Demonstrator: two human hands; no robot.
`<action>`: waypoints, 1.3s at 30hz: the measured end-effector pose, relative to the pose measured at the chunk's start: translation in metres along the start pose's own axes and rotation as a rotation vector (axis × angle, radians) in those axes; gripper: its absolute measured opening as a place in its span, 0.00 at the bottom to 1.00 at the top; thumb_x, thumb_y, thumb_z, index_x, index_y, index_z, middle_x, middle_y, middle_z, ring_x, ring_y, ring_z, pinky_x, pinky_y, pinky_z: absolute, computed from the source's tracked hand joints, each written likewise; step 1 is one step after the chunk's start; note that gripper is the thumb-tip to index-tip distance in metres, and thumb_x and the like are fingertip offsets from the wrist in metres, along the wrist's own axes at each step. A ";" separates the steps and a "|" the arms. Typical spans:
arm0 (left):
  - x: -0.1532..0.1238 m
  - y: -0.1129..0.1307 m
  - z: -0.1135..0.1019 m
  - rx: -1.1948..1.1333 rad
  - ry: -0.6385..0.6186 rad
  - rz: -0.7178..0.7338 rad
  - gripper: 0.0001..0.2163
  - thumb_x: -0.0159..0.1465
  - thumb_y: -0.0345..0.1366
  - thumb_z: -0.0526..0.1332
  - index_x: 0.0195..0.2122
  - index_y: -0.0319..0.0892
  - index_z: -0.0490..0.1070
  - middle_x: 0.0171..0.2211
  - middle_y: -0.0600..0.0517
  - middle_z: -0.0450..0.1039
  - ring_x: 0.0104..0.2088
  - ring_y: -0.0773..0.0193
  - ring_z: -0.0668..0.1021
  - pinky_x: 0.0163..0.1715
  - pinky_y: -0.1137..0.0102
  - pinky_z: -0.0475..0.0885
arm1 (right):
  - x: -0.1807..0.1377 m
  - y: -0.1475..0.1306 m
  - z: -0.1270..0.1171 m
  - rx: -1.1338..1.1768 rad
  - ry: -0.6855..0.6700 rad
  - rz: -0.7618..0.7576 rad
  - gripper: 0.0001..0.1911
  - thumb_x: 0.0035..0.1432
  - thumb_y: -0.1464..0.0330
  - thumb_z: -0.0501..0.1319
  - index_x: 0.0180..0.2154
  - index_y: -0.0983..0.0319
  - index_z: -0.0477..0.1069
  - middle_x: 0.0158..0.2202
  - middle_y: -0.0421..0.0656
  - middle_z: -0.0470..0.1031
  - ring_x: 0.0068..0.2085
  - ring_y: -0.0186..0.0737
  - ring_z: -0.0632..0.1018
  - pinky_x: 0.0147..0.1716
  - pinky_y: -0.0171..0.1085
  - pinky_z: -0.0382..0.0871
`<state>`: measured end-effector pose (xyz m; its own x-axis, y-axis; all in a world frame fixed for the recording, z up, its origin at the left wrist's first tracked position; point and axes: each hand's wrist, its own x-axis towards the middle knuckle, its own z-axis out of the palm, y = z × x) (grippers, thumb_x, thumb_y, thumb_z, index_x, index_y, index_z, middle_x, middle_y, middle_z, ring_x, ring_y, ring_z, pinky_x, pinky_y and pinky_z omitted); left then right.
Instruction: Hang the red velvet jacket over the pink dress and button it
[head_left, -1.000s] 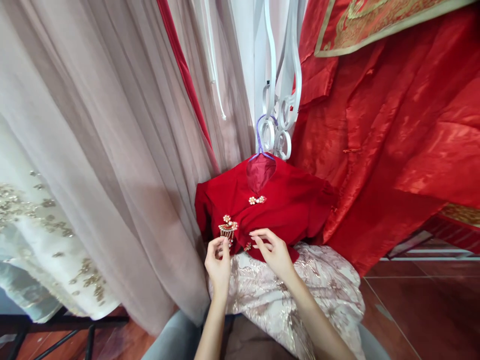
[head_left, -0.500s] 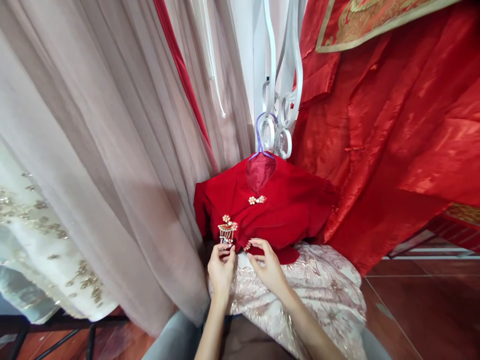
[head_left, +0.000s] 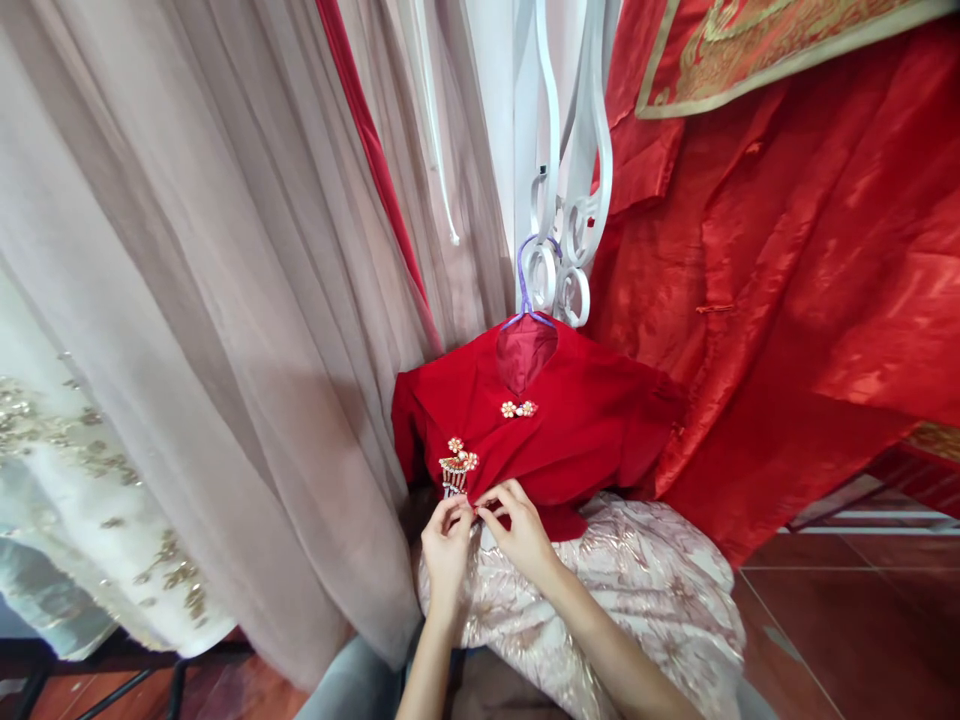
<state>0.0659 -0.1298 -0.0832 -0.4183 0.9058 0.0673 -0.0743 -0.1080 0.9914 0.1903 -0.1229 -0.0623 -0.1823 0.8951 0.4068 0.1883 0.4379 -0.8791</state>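
Now holds right hand [head_left: 523, 530] close up against left hand [head_left: 445, 550], almost fingertip to fingertip, instead of clearly apart as a second ago. Pinches jacket [head_left: 570, 450] at its lower front with both, showing just a speck of red between fingertips; cannot tell exactly which part. Leaves lower flower out of sight at the fingers, plainly visible beside right hand a second ago. Still keeps jacket on hanger [head_left: 525, 285], beyond both hands, with fan clasp [head_left: 458, 468] just above left hand and top clasp [head_left: 518, 409] farther up, above right hand. As before, has skirt [head_left: 630, 590] spread below and to the right of both hands.
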 end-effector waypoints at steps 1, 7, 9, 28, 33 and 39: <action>0.000 -0.002 -0.001 -0.015 -0.003 -0.011 0.11 0.50 0.37 0.65 0.33 0.38 0.74 0.30 0.49 0.76 0.32 0.63 0.78 0.37 0.70 0.74 | 0.001 0.000 0.001 -0.023 -0.006 -0.007 0.08 0.60 0.72 0.56 0.37 0.60 0.74 0.38 0.43 0.68 0.37 0.36 0.77 0.39 0.36 0.75; -0.001 0.001 0.001 -0.123 -0.028 -0.048 0.11 0.51 0.39 0.64 0.32 0.37 0.74 0.34 0.47 0.77 0.33 0.62 0.79 0.39 0.67 0.75 | 0.001 0.006 0.004 -0.063 0.040 0.007 0.14 0.60 0.71 0.57 0.47 0.58 0.73 0.37 0.43 0.68 0.38 0.37 0.77 0.43 0.39 0.75; -0.001 0.002 0.002 -0.128 -0.033 -0.070 0.12 0.51 0.39 0.64 0.33 0.37 0.75 0.34 0.46 0.77 0.33 0.62 0.79 0.39 0.66 0.75 | 0.001 0.009 0.006 -0.022 0.058 0.021 0.17 0.59 0.72 0.57 0.50 0.59 0.72 0.36 0.43 0.68 0.38 0.37 0.77 0.42 0.38 0.76; -0.013 0.006 0.013 -0.134 -0.060 -0.094 0.16 0.52 0.39 0.65 0.42 0.39 0.74 0.43 0.43 0.77 0.35 0.63 0.79 0.32 0.71 0.75 | 0.002 0.026 -0.009 -0.109 0.056 0.024 0.14 0.59 0.72 0.57 0.46 0.58 0.75 0.35 0.42 0.70 0.36 0.37 0.78 0.41 0.38 0.77; -0.015 0.004 0.016 -0.154 0.001 -0.059 0.14 0.50 0.36 0.66 0.38 0.38 0.74 0.34 0.47 0.78 0.33 0.64 0.79 0.35 0.71 0.75 | 0.001 0.026 -0.009 -0.116 0.049 0.018 0.13 0.59 0.72 0.58 0.46 0.60 0.75 0.35 0.42 0.70 0.36 0.36 0.78 0.41 0.38 0.76; -0.011 0.007 0.013 -0.117 -0.010 -0.087 0.14 0.48 0.35 0.68 0.36 0.36 0.75 0.34 0.46 0.79 0.35 0.62 0.80 0.41 0.67 0.74 | 0.003 0.017 -0.009 -0.115 0.031 0.013 0.13 0.59 0.72 0.58 0.45 0.58 0.75 0.36 0.42 0.71 0.37 0.36 0.78 0.42 0.38 0.76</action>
<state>0.0814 -0.1348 -0.0756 -0.3971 0.9177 -0.0163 -0.2148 -0.0756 0.9737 0.2013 -0.1121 -0.0742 -0.1496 0.9024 0.4042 0.3004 0.4310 -0.8509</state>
